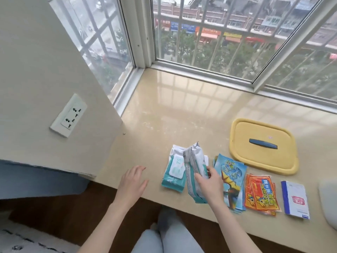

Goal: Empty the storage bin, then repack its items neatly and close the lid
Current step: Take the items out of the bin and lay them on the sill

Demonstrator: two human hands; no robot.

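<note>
My right hand (209,183) grips a white and teal wet-wipe pack (194,161), tilted on its edge on the beige sill. A second teal wipe pack (173,172) lies flat just left of it. My left hand (133,181) hovers open over the sill's front edge, left of both packs. To the right lie a stack of blue picture packets (232,172), orange-red sachets (260,194) and a white booklet with a blue spine (295,199). The yellow lid (262,145) with a dark blue handle rests flat behind them. A white bin edge (328,201) shows at the far right.
The sill (182,110) runs along barred windows at the back and left. A wall with a white socket plate (68,115) juts out on the left. Below the sill's front edge are dark wood floor and my knees in light jeans.
</note>
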